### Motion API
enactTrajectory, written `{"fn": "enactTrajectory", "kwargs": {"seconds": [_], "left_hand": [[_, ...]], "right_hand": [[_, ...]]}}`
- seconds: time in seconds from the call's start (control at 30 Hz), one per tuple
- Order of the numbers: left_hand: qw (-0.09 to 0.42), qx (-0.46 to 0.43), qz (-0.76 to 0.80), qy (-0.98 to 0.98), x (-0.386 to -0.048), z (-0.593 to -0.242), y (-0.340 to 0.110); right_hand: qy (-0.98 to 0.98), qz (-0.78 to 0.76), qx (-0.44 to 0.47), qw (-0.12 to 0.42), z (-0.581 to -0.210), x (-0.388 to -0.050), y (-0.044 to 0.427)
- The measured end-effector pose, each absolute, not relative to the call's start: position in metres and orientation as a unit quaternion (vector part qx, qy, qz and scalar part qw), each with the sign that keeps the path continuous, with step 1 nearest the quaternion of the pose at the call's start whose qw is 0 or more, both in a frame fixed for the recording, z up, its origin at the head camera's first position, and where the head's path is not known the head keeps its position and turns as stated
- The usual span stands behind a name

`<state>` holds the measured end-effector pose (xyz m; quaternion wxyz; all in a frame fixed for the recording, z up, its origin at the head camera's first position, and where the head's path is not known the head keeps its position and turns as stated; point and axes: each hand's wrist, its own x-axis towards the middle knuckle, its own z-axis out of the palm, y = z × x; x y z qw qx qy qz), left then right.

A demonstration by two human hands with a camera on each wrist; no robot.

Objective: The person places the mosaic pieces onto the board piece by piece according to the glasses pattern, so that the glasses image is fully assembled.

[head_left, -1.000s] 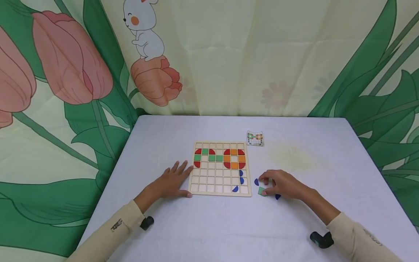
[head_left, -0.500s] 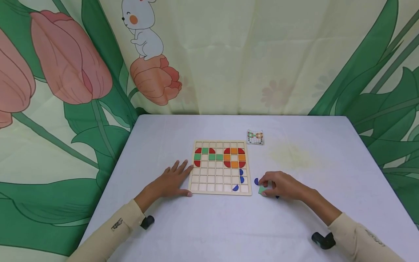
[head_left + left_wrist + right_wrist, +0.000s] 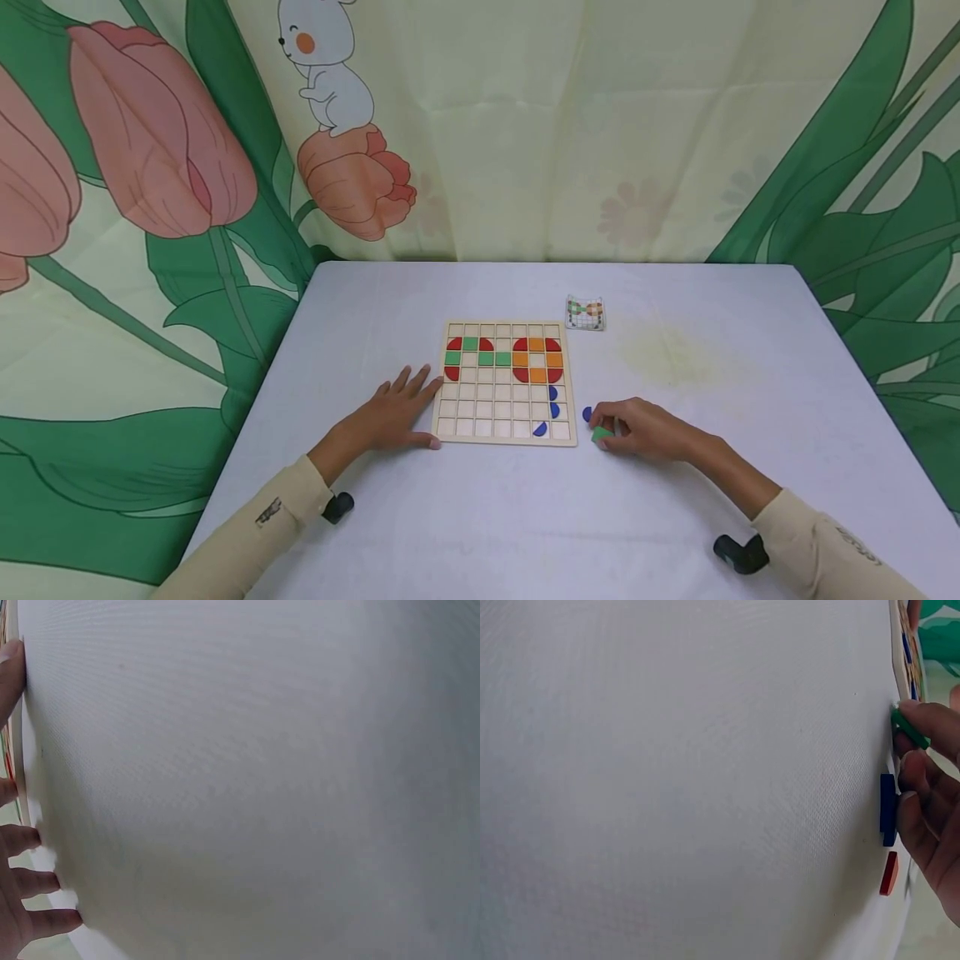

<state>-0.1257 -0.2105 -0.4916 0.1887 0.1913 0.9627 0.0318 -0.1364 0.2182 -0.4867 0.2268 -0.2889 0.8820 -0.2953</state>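
Observation:
My right hand (image 3: 648,429) pinches a green square tile (image 3: 600,434) between thumb and fingers, just off the board's right edge. In the right wrist view the green tile (image 3: 911,729) stands tilted on edge. A blue half-round tile (image 3: 587,413) lies beside the fingertips. My left hand (image 3: 390,417) rests with fingers spread, thumb and fingertips at the left edge of the wooden grid board (image 3: 483,432). Red, green and orange tiles fill cells in the board's upper rows; several blue half-rounds, including one (image 3: 540,429), sit lower right.
A small pattern card (image 3: 585,314) lies behind the board's upper right corner. Near the right hand, the right wrist view shows blue tiles (image 3: 887,810) and a red tile (image 3: 889,874) on the white table (image 3: 480,533). A printed curtain hangs behind.
The green tile has gone from flat on the table to tilted up in the right hand's pinch. My left hand stays at the board.

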Motion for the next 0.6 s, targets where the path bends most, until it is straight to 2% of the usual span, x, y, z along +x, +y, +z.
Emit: {"fn": "enactTrajectory", "kwargs": {"seconds": [0.6], "left_hand": [[0.183,0.199,0.036,0.962,-0.126,-0.491,-0.211]], "right_hand": [[0.851,-0.392,-0.277,0.216,-0.479,-0.149,0.189]]}}
